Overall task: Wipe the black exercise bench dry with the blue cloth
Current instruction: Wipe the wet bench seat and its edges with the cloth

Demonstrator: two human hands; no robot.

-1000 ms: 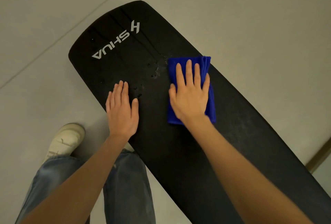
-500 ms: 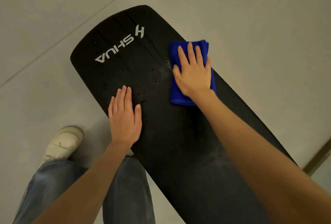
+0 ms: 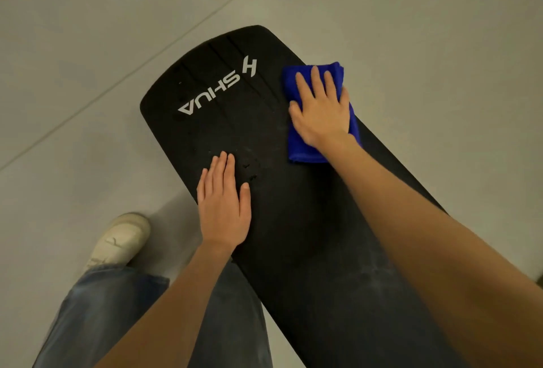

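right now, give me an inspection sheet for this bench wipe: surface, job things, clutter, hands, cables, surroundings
surface: black exercise bench, matte top with a white SHUA logo; a few wet specks beside the left fingertips
job's things: blue cloth, folded, flat at the bench's right edge beside the logo
clutter: nothing seen
grippers: left hand flat on the bench, fingers straight; right hand flat on the cloth, fingers spread
cables: nothing seen
surroundings: pale floor with a seam line; shoe and jeans left of the bench
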